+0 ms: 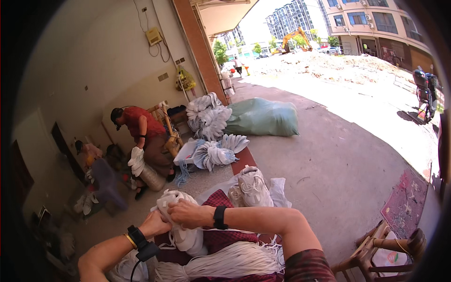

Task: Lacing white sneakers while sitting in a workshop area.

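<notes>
A white lace-up shoe [187,240] stands tilted on my lap, on a dark red checked cloth [218,239]. My left hand [156,223] is closed on the near left side of its upper. From the right, my right hand [187,214] reaches over the upper near the collar, fingers bent and pinched together; what they hold is hidden. Across my lap in front of the shoe lies a thick bundle of white shoelaces [230,262]. Beyond my right forearm sit more white shoes [253,185] on pale plastic wrapping.
Stacked pale shoe parts [211,155] lie beside a white tray [187,152] and a large green sack [263,116]. A person in a red shirt [145,127] works at the left, holding a similar stack. A wooden chair [380,246] stands at the lower right.
</notes>
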Motion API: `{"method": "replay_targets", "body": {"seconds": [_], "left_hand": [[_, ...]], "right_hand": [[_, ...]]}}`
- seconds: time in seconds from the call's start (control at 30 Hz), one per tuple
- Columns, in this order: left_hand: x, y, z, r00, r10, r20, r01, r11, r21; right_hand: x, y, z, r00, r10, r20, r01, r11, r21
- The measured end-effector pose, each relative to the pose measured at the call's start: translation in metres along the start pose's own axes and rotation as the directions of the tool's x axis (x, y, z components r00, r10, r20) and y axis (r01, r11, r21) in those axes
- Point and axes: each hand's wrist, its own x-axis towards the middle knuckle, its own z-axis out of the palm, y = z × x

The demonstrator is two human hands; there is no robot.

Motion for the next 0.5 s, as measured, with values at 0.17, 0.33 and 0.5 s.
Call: {"method": "replay_targets", "body": {"seconds": [0.17, 0.33, 0.5], "left_hand": [[0.003, 0.0, 0.009, 0.989, 0.089, -0.118, -0.091, 0.996, -0.01], [0.016, -0.047, 0.016, 0.786, 0.336, -0.518, -0.362, 0.931, 0.054], [-0.024, 0.026, -0.007, 0.956, 0.129, -0.262, -0.247, 0.837, -0.487]], "right_hand": [[0.0, 0.003, 0.006, 0.999, 0.015, -0.04, -0.016, 1.0, -0.019], [0.004, -0.004, 0.0, 0.999, -0.013, 0.034, 0.015, 0.999, -0.045], [-0.011, 0.004, 0.005, 1.0, -0.031, 0.003, 0.031, 0.995, -0.099]]}}
